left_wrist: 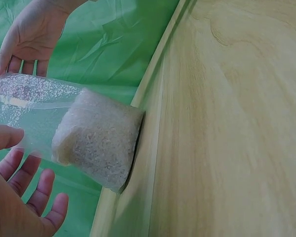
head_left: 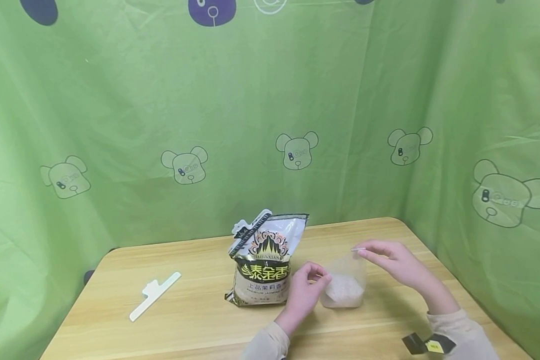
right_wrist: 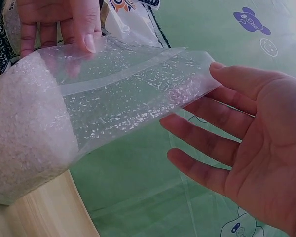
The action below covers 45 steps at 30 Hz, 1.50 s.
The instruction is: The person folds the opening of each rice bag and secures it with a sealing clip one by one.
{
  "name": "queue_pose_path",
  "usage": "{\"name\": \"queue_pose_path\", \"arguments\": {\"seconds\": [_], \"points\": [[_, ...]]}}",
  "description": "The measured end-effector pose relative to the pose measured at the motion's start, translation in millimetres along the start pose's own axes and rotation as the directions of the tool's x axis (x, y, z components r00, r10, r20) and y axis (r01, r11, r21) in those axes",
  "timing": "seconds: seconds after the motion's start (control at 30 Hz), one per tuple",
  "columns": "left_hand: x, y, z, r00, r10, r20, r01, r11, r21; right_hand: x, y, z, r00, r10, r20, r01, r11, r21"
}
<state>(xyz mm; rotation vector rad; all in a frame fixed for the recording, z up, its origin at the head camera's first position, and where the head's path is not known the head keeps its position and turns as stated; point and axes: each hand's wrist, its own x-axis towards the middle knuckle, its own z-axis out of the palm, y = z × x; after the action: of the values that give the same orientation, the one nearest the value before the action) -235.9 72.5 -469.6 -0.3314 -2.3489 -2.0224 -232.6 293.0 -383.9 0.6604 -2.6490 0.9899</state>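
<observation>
A clear plastic bag [head_left: 344, 291] with white rice in its lower part stands upright on the wooden table. Its upper part is see-through, with grains clinging inside, as the right wrist view shows. My right hand [head_left: 400, 265] pinches the top corner of this bag between thumb and index finger, other fingers spread. Lower down, my left hand [head_left: 302, 294] pinches the bag's near left side, thumb [right_wrist: 90, 42] in front and fingers behind. Left of that hand stands a printed rice sack [head_left: 263, 272], its slanted top held by a white and black sealing clip [head_left: 250, 232].
A second white sealing clip [head_left: 155, 296] lies on the left part of the table [head_left: 193, 320]. Beside the right forearm is a small black and yellow item [head_left: 429, 345]. Green curtains [head_left: 234, 100] with bear prints hang behind the table and along its sides.
</observation>
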Motion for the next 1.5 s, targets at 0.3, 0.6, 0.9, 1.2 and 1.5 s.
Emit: {"name": "queue_pose_path", "arguments": {"seconds": [0.3, 0.6, 0.9, 1.2, 1.5], "points": [[-0.5, -0.1, -0.1, 1.000, 0.008, -0.006, -0.008, 1.000, 0.011, 1.2, -0.9, 1.4, 1.000, -0.010, -0.003, 0.010, 0.998, 0.062], [-1.2, -0.7, -0.2, 1.000, 0.018, -0.004, -0.018, 1.000, 0.017, 0.3, -0.8, 2.0, 1.000, -0.011, -0.009, 0.011, 0.999, 0.053], [-1.5, -0.3, -0.4, 1.000, 0.011, -0.008, -0.011, 1.000, 0.020, 1.2, 2.5, 4.5, 0.995, -0.098, -0.030, 0.099, 0.994, 0.042], [-1.5, -0.9, 0.2, 1.000, 0.015, -0.007, -0.015, 1.000, 0.019, 0.7, 5.6, 2.4, 0.973, -0.227, -0.028, 0.229, 0.970, 0.083], [-1.3, -1.4, 0.3, 1.000, 0.008, -0.009, -0.008, 1.000, 0.023, -1.2, 7.0, -1.2, 0.978, -0.207, 0.003, 0.206, 0.974, 0.091]]}}
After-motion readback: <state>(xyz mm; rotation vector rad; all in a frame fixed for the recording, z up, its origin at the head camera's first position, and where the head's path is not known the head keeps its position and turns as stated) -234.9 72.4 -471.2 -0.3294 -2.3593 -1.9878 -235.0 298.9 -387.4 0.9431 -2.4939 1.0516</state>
